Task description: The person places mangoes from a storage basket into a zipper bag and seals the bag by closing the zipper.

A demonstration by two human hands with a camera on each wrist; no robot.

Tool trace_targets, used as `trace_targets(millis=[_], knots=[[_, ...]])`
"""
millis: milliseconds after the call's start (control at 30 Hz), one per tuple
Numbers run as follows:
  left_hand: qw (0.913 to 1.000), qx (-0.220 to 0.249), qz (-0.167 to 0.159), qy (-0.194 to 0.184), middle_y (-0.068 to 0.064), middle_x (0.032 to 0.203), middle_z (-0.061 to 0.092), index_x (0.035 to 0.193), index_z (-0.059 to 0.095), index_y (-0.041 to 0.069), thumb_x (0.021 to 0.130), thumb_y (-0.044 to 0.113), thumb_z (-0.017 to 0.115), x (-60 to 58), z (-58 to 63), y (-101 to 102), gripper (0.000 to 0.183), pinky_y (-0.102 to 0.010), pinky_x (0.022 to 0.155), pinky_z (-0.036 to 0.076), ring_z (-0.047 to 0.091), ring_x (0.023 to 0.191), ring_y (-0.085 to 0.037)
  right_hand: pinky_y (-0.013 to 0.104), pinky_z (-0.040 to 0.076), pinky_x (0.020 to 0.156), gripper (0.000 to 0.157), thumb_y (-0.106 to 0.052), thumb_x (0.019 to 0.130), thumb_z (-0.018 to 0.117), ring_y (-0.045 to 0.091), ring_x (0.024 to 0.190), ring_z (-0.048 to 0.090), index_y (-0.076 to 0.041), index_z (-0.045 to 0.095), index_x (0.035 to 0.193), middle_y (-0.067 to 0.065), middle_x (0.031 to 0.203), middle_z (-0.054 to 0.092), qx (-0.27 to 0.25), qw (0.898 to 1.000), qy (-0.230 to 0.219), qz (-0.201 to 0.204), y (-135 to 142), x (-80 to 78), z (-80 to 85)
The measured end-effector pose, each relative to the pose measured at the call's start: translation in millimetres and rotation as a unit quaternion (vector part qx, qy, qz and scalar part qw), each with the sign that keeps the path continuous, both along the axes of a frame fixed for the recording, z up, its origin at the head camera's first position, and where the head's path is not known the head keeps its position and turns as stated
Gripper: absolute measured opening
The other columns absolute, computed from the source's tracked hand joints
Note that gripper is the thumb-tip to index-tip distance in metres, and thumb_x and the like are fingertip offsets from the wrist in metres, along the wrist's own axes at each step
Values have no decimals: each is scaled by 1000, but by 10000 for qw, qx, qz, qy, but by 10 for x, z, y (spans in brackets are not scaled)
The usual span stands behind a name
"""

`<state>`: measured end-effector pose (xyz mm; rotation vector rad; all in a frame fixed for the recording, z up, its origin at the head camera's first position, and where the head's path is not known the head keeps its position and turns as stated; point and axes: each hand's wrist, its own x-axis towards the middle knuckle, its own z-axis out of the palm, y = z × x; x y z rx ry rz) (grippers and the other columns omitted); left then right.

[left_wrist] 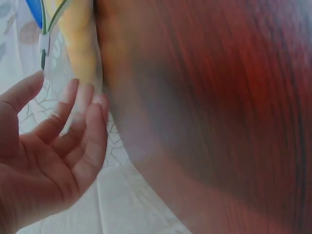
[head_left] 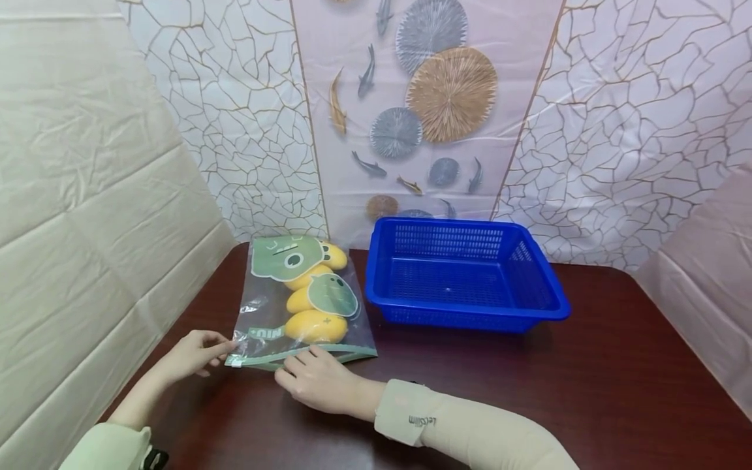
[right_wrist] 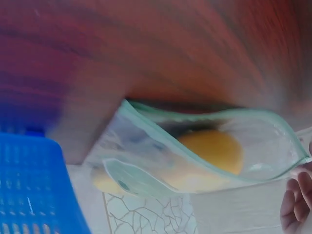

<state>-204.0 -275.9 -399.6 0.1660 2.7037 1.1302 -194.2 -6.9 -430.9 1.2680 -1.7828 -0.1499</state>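
Note:
A clear zip bag (head_left: 258, 303) with green cartoon prints lies flat on the table, several yellow mango-shaped fruits (head_left: 316, 326) inside. Its green zip edge faces me, and a gap shows along the right part; the right wrist view looks into this mouth at one yellow fruit (right_wrist: 214, 148). My right hand (head_left: 317, 382) pinches the edge near its middle, its fingers curled. By the bag's left corner is my left hand (head_left: 196, 356), next to the white slider (left_wrist: 44, 43). Its thumb and fingers stand apart in the left wrist view; contact with the corner is unclear.
To the right of the bag stands a blue plastic basket (head_left: 470, 305) with slotted walls and nothing inside. Dark red-brown wood forms the tabletop (head_left: 587, 378). Patterned cloth (head_left: 258, 130) hangs behind it, with pale cloth (head_left: 76, 215) at the left side.

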Motion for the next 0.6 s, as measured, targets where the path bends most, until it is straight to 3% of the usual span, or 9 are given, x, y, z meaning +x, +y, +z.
trace_targets(millis=[133, 267, 433, 600], knots=[[9992, 188, 115, -332, -5, 82, 62, 108, 59, -11, 92, 28, 57, -9, -29, 44, 43, -32, 59, 55, 58, 74, -14, 24, 44, 70, 12, -23, 81, 54, 11, 79, 57, -23, 62, 90, -10, 83, 60, -146, 9998, 17, -153, -137, -29, 48], [9963, 537, 113, -666, 1, 73, 57, 107, 59, -13, 93, 28, 57, -26, -48, 71, 44, -32, 61, 56, 56, 71, -11, 25, 42, 70, 13, -35, 81, 58, 11, 79, 57, -24, 60, 87, -10, 82, 59, -256, 9992, 38, -288, -267, -45, 68], [9919, 760, -279, -983, 4, 70, 61, 93, 65, -6, 93, 30, 55, -44, -63, 46, 38, -33, 62, 55, 59, 69, -10, 26, 42, 74, 32, -52, 76, 64, 10, 84, 56, -25, 60, 93, -11, 89, 60, -10, 9982, -213, -557, -334, -57, 79], [9853, 988, -597, -1259, 4, 72, 63, 84, 62, 6, 95, 30, 51, -57, -111, -1, 28, -33, 63, 54, 60, 70, -8, 25, 42, 74, 37, -56, 77, 62, 9, 86, 56, -26, 60, 99, -12, 92, 60, 141, 9949, -444, -892, -424, -107, 96]])
